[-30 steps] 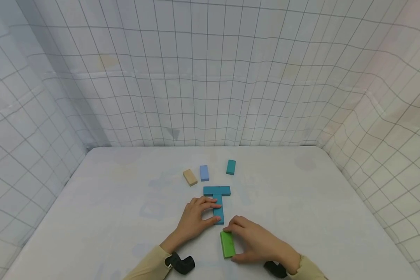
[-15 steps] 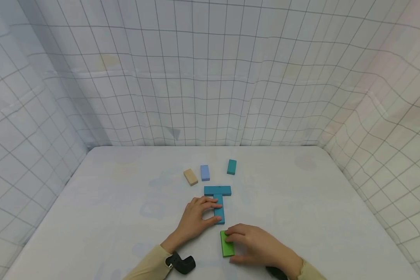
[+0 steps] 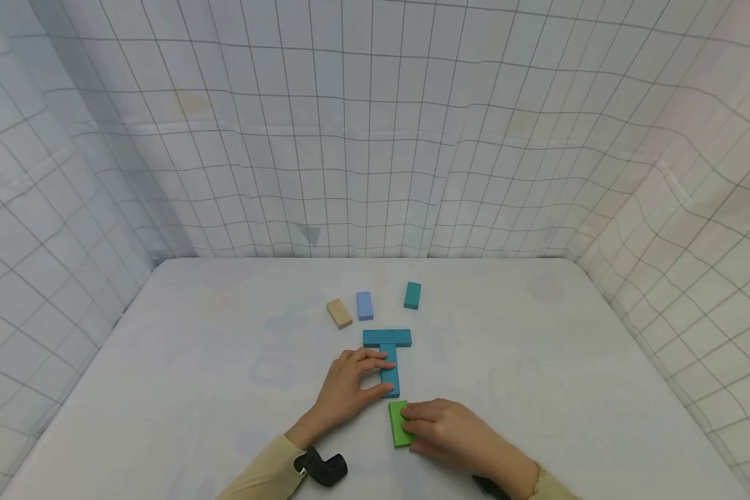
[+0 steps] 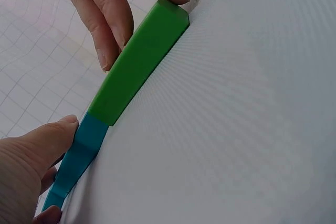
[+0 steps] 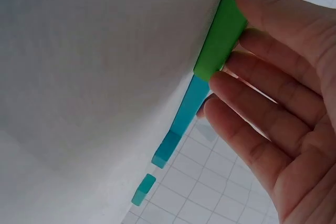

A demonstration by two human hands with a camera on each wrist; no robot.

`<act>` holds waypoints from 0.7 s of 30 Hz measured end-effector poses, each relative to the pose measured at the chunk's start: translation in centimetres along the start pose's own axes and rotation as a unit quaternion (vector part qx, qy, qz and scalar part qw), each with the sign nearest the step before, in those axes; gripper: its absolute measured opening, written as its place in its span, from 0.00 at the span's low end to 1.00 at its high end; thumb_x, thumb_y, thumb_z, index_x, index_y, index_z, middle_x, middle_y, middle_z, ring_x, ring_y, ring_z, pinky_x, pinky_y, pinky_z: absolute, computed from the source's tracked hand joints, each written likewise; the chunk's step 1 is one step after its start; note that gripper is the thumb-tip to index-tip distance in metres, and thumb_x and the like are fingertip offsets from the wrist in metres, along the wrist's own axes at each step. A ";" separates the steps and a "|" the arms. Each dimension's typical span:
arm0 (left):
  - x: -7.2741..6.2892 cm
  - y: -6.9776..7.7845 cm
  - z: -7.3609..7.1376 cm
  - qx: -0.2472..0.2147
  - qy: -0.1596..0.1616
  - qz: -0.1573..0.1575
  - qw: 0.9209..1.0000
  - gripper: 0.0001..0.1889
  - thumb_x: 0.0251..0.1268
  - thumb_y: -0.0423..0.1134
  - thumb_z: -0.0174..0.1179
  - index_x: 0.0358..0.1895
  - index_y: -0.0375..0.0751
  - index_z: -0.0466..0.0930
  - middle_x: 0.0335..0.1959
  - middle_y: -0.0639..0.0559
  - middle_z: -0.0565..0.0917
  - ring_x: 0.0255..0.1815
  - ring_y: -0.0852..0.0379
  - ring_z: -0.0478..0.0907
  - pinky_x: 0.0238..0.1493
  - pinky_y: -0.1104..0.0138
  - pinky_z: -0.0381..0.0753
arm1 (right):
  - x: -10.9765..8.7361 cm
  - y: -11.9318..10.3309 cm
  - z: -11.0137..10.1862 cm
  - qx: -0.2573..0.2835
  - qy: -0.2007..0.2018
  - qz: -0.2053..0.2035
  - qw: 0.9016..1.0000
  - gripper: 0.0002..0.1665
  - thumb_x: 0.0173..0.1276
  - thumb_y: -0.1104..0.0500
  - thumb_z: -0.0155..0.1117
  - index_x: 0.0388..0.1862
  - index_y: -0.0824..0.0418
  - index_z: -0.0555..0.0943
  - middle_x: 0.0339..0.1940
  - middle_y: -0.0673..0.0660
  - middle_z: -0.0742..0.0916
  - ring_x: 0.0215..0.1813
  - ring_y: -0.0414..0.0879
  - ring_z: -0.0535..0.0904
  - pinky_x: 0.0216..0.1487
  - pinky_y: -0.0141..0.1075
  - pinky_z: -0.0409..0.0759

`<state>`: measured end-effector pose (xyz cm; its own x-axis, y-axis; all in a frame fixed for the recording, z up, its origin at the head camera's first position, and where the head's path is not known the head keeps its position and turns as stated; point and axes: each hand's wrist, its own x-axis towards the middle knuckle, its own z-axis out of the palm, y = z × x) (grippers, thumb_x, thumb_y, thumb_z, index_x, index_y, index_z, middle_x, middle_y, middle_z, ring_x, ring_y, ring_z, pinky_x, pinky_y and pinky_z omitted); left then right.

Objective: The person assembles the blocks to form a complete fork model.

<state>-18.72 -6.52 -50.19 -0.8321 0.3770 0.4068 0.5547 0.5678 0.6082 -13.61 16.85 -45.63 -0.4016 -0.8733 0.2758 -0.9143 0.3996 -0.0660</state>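
Two blue blocks form a T in the head view: a crossbar block [image 3: 387,337] at the far end and a stem block [image 3: 388,378] below it. My left hand [image 3: 346,386] holds the stem, its thumb near the stem's near end and fingertips farther up. A green block [image 3: 398,425] lies just in front of the stem. My right hand [image 3: 451,429] holds the green block, with fingers over its top and the thumb [image 5: 249,1] at its near end. In both wrist views the green block's far end meets the stem's end.
Beyond the T lie a tan block [image 3: 339,313], a light blue block [image 3: 364,305] and a teal block [image 3: 412,295]. They rest on the white table [image 3: 194,389]. A white curtain [image 3: 375,160] with grid lines surrounds the back and sides.
The right fingers have shifted from the green block's far end onto its top, and the block has slid away from me towards the stem. The left hand and other blocks stay put.
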 end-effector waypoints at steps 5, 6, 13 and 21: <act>0.0 0.1 0.0 -0.002 -0.003 -0.003 1.000 0.19 0.54 0.52 0.68 0.50 0.55 0.84 0.54 0.58 0.77 0.51 0.55 0.70 0.48 0.55 0.67 | 0.2 -0.3 0.0 -0.025 0.001 -0.001 1.000 0.17 0.59 0.54 0.71 0.46 0.59 0.85 0.49 0.52 0.85 0.52 0.41 0.79 0.52 0.33 0.75; 0.0 0.1 0.0 -0.002 -0.003 -0.004 1.000 0.19 0.54 0.52 0.68 0.50 0.56 0.84 0.54 0.59 0.77 0.51 0.55 0.70 0.48 0.55 0.67 | 0.2 -0.4 0.0 -0.027 0.001 -0.001 1.000 0.17 0.59 0.54 0.71 0.46 0.59 0.85 0.48 0.52 0.85 0.52 0.41 0.79 0.52 0.33 0.75; 0.0 0.1 -0.1 0.001 -0.002 -0.002 1.000 0.19 0.54 0.52 0.68 0.50 0.55 0.84 0.54 0.59 0.77 0.51 0.54 0.70 0.47 0.55 0.67 | 0.5 -0.7 0.0 -0.009 -0.001 0.010 1.000 0.17 0.59 0.55 0.71 0.47 0.60 0.84 0.50 0.53 0.84 0.53 0.42 0.79 0.52 0.33 0.75; 0.0 0.1 -0.1 -0.002 -0.003 0.000 1.000 0.19 0.55 0.52 0.68 0.50 0.55 0.84 0.54 0.59 0.77 0.52 0.54 0.70 0.48 0.54 0.67 | 0.7 -0.9 0.3 -0.001 -0.002 0.021 1.000 0.18 0.58 0.59 0.72 0.48 0.60 0.84 0.50 0.53 0.84 0.53 0.41 0.79 0.52 0.31 0.74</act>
<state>-18.69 -6.50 -50.09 -0.8326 0.3803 0.4027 0.5538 0.5648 0.6118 -13.10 15.84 -45.65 -0.4391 -0.8571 0.2696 -0.8969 0.4356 -0.0758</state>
